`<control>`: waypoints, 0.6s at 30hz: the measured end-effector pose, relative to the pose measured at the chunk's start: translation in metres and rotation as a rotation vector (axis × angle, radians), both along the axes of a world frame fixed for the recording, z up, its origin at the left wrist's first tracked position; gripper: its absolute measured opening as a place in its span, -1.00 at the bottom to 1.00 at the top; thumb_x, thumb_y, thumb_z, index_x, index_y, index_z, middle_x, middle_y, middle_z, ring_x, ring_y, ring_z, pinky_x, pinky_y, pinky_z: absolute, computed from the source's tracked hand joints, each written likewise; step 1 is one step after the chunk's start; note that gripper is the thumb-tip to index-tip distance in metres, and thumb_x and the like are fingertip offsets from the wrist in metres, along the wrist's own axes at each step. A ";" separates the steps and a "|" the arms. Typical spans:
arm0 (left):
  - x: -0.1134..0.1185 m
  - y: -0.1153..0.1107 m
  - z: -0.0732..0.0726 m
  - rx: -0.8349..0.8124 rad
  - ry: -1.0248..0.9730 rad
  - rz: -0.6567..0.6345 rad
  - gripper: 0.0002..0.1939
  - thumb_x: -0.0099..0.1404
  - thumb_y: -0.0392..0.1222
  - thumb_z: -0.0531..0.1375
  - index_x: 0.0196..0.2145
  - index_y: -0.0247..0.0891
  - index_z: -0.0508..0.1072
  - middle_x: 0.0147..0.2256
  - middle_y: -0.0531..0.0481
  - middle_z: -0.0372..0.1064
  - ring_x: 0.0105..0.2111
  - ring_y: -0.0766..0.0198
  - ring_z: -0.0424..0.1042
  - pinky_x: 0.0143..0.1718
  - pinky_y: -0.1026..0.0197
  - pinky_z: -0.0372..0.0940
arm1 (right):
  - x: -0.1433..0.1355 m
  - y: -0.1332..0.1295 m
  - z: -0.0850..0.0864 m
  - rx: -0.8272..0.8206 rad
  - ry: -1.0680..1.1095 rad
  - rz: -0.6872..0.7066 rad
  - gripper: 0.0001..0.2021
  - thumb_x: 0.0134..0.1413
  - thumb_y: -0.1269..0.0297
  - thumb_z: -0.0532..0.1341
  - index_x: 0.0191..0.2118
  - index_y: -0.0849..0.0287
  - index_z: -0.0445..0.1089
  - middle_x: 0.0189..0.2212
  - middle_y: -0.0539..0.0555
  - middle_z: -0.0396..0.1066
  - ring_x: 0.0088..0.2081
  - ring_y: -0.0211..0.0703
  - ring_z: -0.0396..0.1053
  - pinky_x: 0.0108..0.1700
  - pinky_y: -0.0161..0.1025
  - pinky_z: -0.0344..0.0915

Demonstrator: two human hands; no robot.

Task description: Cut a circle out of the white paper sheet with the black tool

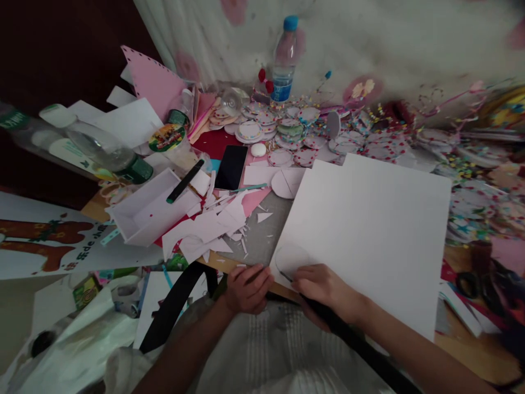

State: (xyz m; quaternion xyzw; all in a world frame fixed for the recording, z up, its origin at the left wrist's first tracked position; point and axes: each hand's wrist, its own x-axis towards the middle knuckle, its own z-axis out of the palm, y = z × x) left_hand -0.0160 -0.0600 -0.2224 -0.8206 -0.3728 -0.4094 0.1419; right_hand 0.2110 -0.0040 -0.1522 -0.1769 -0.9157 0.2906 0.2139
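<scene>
A big white sheet fills the centre-right of the frame, lying tilted on the grey mat with its near corner at the person's lap. On that corner, low centre, a round template lies flat on the sheet. The left hand, just left of the corner, is curled with its fingertips at the sheet's edge; whether it pinches the paper or only presses it down I cannot tell. The right hand, just right of the template, is closed around a dark pen whose tip sits at the disc's lower rim.

This looks like tracing a circle onto the sheet, judging by the pen against the template, and the line appears only begun. The next move would call for holding the disc steady while the pen runs round its rim, without the sheet slipping.

To the left of centre lies a heap of white scraps, beside a shallow white box with a black knife across it. A phone lies above the scraps. Finished round pieces crowd the upper centre, before a water bottle.
</scene>
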 end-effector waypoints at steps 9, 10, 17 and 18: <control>0.000 0.000 0.002 -0.005 -0.003 -0.005 -0.70 0.31 -0.24 -0.01 -0.24 -0.19 0.53 -0.29 0.01 0.59 -0.21 0.23 0.50 -0.11 0.09 0.16 | 0.004 0.010 0.002 0.031 -0.024 0.097 -0.79 0.09 0.49 0.12 -0.47 0.09 0.11 -0.56 -0.05 0.21 -0.51 -0.24 0.17 -0.49 -0.24 -0.01; 0.000 0.000 0.002 -0.003 -0.006 -0.005 -0.70 0.30 -0.24 -0.01 -0.24 -0.19 0.53 -0.30 0.01 0.59 -0.21 0.22 0.51 -0.10 0.09 0.16 | 0.004 0.011 0.000 0.029 -0.019 0.104 -0.80 0.10 0.50 0.11 -0.47 0.10 0.12 -0.55 -0.04 0.21 -0.50 -0.24 0.18 -0.48 -0.24 0.01; 0.000 0.000 -0.001 -0.003 -0.003 0.006 -0.68 0.29 -0.25 -0.02 -0.21 -0.17 0.52 -0.29 0.02 0.60 -0.20 0.24 0.51 -0.08 0.10 0.17 | 0.013 0.007 -0.001 -0.105 0.122 -0.024 -0.91 0.13 0.41 0.10 -0.35 0.08 0.20 -0.54 -0.03 0.26 -0.52 -0.21 0.24 -0.49 -0.24 0.12; 0.001 0.000 0.000 -0.007 -0.012 0.004 -0.68 0.28 -0.25 -0.02 -0.21 -0.19 0.52 -0.29 0.01 0.60 -0.21 0.23 0.51 -0.08 0.10 0.17 | 0.019 0.007 0.000 -0.157 0.182 -0.147 -0.95 0.17 0.37 0.09 -0.31 0.07 0.22 -0.52 -0.02 0.29 -0.51 -0.20 0.28 -0.48 -0.24 0.17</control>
